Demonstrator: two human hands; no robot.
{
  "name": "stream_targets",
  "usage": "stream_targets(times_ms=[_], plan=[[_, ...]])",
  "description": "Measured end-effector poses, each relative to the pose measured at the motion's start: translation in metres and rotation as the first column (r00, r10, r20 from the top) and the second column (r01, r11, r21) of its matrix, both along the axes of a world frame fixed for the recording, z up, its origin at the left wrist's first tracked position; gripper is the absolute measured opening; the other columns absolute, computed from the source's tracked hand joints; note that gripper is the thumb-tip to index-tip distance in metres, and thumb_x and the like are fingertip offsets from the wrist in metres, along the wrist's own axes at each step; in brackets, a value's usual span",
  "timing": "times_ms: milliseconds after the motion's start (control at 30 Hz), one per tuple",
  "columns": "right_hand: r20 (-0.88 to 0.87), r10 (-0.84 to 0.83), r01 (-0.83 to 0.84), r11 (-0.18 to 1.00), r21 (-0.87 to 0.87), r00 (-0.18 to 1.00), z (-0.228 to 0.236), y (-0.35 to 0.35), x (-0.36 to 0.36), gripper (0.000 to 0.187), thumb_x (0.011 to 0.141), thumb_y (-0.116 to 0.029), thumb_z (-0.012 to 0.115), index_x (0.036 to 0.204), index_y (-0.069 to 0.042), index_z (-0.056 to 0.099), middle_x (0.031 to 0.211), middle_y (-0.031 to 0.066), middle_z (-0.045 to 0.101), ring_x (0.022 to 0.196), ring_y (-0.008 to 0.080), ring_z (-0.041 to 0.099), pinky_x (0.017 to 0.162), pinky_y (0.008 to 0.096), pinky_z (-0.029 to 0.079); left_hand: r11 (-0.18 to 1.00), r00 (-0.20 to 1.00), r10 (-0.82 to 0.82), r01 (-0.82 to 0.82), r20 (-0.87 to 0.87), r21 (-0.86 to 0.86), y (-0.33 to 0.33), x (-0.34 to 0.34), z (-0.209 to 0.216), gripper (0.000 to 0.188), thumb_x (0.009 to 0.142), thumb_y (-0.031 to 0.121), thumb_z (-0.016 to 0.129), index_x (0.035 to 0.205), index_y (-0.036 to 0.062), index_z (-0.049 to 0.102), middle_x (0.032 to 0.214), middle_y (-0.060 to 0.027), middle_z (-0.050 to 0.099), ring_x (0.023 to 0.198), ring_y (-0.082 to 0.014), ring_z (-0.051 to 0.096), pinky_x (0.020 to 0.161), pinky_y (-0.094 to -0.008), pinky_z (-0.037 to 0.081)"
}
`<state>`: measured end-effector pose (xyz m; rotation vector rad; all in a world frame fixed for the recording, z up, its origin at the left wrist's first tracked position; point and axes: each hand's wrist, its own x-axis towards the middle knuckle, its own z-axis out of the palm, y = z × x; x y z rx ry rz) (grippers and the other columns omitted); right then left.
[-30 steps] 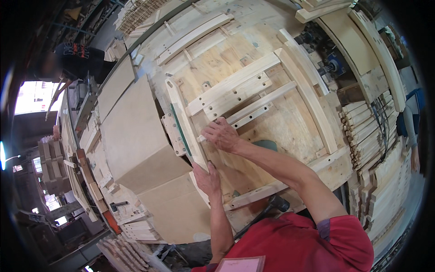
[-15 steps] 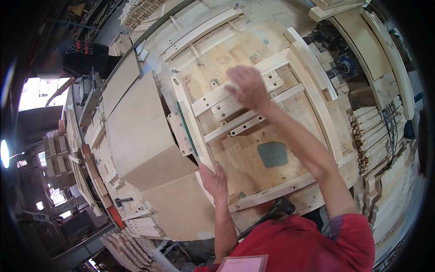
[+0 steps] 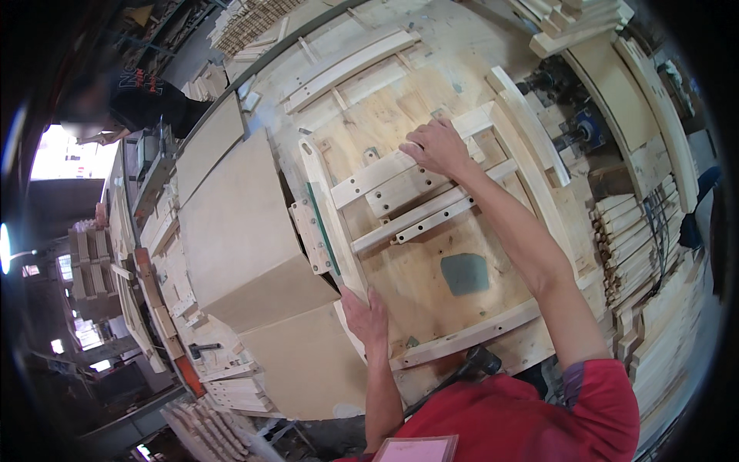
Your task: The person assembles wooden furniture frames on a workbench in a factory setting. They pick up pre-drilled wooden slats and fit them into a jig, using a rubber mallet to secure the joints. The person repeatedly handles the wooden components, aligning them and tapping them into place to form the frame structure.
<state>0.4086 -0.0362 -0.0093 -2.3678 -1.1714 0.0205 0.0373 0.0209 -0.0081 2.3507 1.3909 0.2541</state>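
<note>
A pale wooden frame [image 3: 346,228] lies over a plywood board [image 3: 396,289]. My left hand [image 3: 367,319] is closed around the near end of its left rail, thumb on the inner side. Fingers curled, my right hand [image 3: 440,148] grips the wide crosspiece [image 3: 373,175] near its middle. Just below that hand sits a wooden block with drilled holes [image 3: 403,192]. A slimmer crossbar [image 3: 419,219] and a narrow strip with dark holes [image 3: 433,221] run alongside it. The frame's right rail [image 3: 539,202] is beyond my right forearm.
A black mallet [image 3: 482,360] lies near my body. Brown sheets [image 3: 239,231] cover the bench at left. Machine parts [image 3: 579,131] and stacked wooden strips [image 3: 627,239] stand at right. Another person [image 3: 150,100] is at the far left.
My right hand has come down from a blurred, raised position onto the crosspiece and closed on it. The left hand keeps its hold on the left rail. The view has shifted slightly.
</note>
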Motion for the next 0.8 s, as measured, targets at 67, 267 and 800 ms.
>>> stream_targets(times_ms=[67,267,800], plan=[[-0.01,-0.004,0.004,1.0,0.022,1.0,-0.001,0.0,0.001,0.04,0.096,-0.042,0.056,0.091,-0.009,0.077,0.093,0.0137,0.073,0.099,0.0314,0.065,0.1,0.0482,0.039,1.0,1.0,-0.006,0.006,0.023,0.001,0.0,-0.002,-0.001,0.068,0.092,0.026,0.067,0.143,-0.0107,0.041,0.133,-0.032,0.054,0.122,-0.0475,0.053,0.102,-0.05,0.045],[-0.042,-0.032,0.029,0.997,-0.075,0.999,0.006,0.006,0.007,0.042,0.093,-0.045,0.059,0.093,-0.009,0.078,0.094,0.0145,0.073,0.1,0.0316,0.064,0.098,0.0463,0.041,0.989,0.998,0.021,-0.013,0.057,-0.144,0.002,-0.006,-0.001,0.067,0.092,0.025,0.066,0.144,-0.0079,0.041,0.133,-0.0296,0.055,0.122,-0.0456,0.054,0.101,-0.0504,0.045],[-0.07,-0.074,0.074,0.997,-0.002,0.995,-0.004,0.006,-0.003,0.041,0.092,-0.046,0.061,0.095,-0.009,0.078,0.1,0.012,0.072,0.104,0.0296,0.061,0.102,0.0427,0.039,0.999,0.999,-0.017,0.019,0.049,-0.048,0.0,-0.007,0.002,0.066,0.092,0.027,0.067,0.143,-0.0075,0.041,0.129,-0.0293,0.056,0.119,-0.0456,0.056,0.098,-0.0489,0.046]])
